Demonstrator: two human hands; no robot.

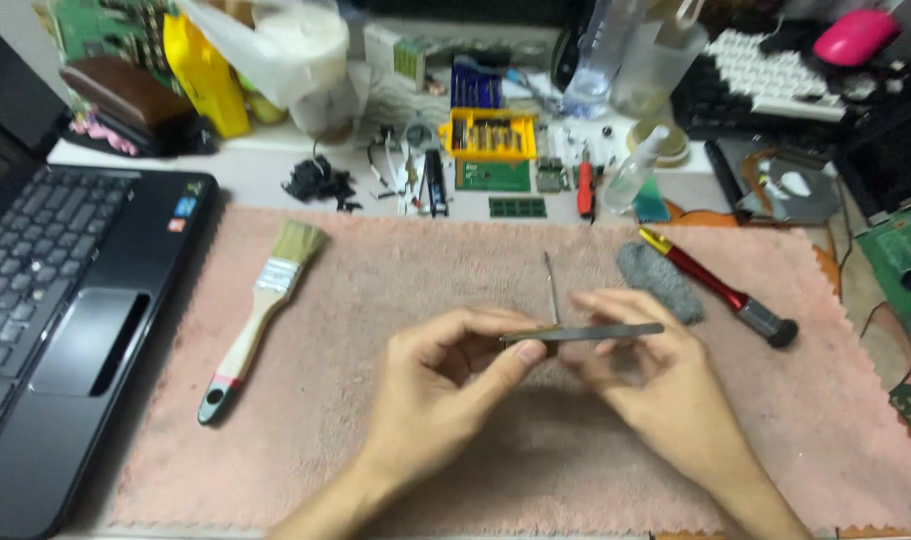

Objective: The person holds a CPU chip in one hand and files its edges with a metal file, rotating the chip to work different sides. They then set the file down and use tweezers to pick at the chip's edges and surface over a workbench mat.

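My left hand and my right hand meet over a pink towel mat. Together they hold a thin flat dark strip, seen edge-on and level, that looks like a small circuit module. The left thumb and forefinger pinch its left end; the right fingers grip its middle and right part. A thin metal rod lies on the mat just behind the strip. A grey pad rests beyond my right hand.
A paintbrush lies on the mat at left, a red-handled screwdriver at right. An open black laptop sits at far left. Behind the mat are a yellow bit case, green boards, bottles and a keyboard.
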